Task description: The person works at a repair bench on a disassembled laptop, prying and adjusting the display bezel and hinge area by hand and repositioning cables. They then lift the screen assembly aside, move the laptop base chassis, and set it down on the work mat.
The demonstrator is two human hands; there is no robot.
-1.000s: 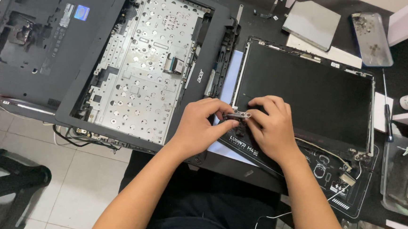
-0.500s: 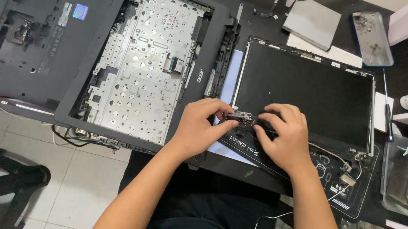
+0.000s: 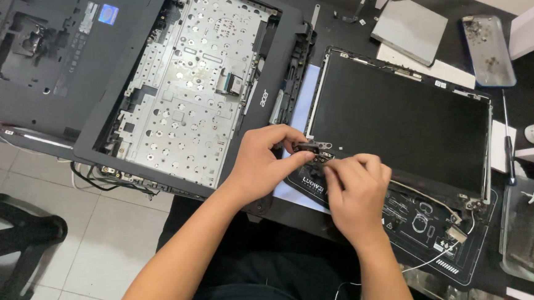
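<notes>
Since approx half a sec ago my right hand (image 3: 355, 195) has slid down and toward me off the hinge bracket (image 3: 314, 148), fingers now curled at its near end instead of over the top; left hand (image 3: 266, 162) hasn't budged.

Left grip: thumb and forefinger pinched shut on the bracket's left end, holding it at the bottom-left corner of the screen panel (image 3: 401, 127). Right grip: fingertips bunched tight at the bracket's right/near side, touching it or a tiny part there, can't tell which, knuckles hide the contact.

Key relation: bracket's long axis runs roughly left-to-right along the panel's lower edge, w/ left hand at one end and right hand just beside the other, slightly below. Left is the nearer and the one actually bearing it. Bracket lies up and left of my right fingertips.

Around: panel lies face-up on a dark work mat (image 3: 440, 241) on the surface, thin cable (image 3: 425, 197) trailing along its lower edge. Opened laptop base (image 3: 191, 83) w/ bare metal plate sits to the left, near but apart. Screwdriver (image 3: 507, 140) lies right of the panel, well apart from both hands.
</notes>
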